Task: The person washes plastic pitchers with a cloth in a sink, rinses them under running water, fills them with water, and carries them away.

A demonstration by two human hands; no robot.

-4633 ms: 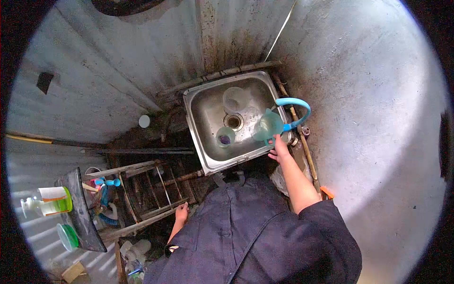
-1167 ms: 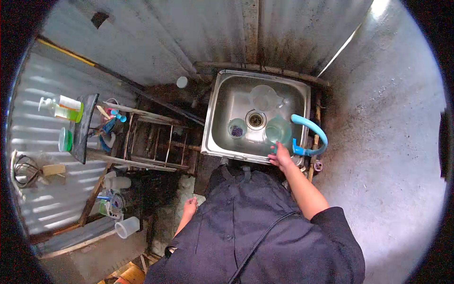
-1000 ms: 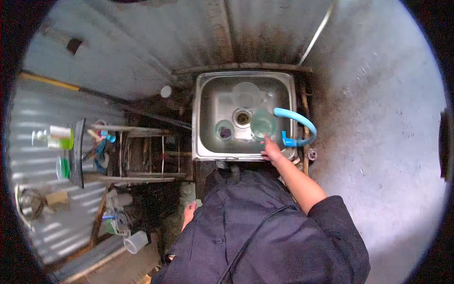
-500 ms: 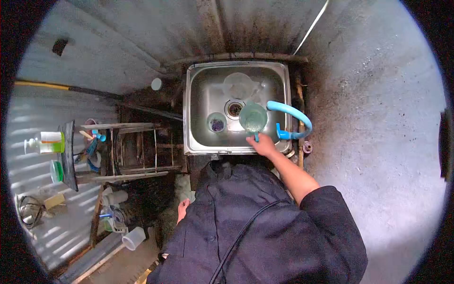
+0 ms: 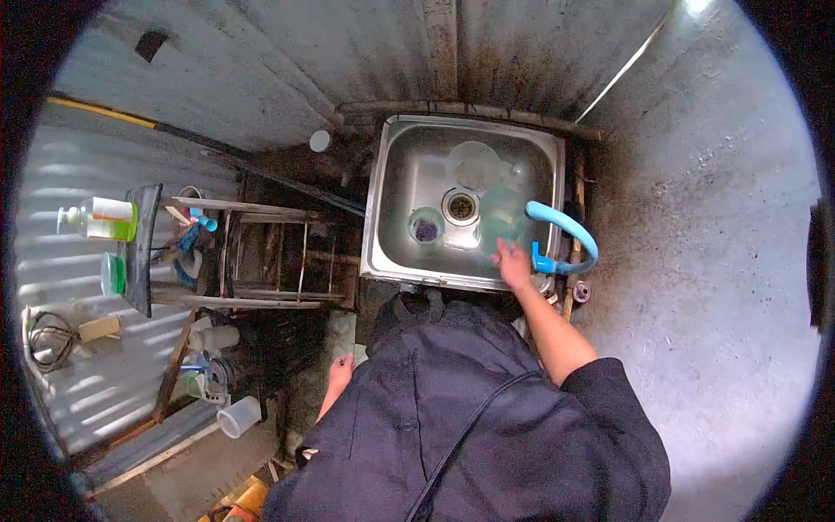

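My right hand [image 5: 513,264] is at the near side of a translucent green jug [image 5: 503,211], fingers closed where its handle was; the handle itself is hidden. The jug is inside the steel sink [image 5: 376,235], right of the drain [image 5: 460,206], and its outline is blurred. A clear cup [image 5: 426,228] with something dark purple in it stands left of the drain. Behind lies a clear round container [image 5: 475,165]. My left hand [image 5: 342,371] hangs low beside my dark jacket, fingers curled, with nothing visible in it.
A blue curved faucet [image 5: 570,228] arches over the sink's right edge. To the left are a wooden rack [image 5: 261,300], a pump bottle [image 5: 103,217] and a green-lidded tub [image 5: 113,274]. A white plastic scoop [image 5: 238,418] lies lower left. Metal walls enclose the corner.
The view has shifted, so the sink appears farther right. The jug's open top, visible before with liquid inside, now shows less plainly as the jug has moved or tilted in my right hand.
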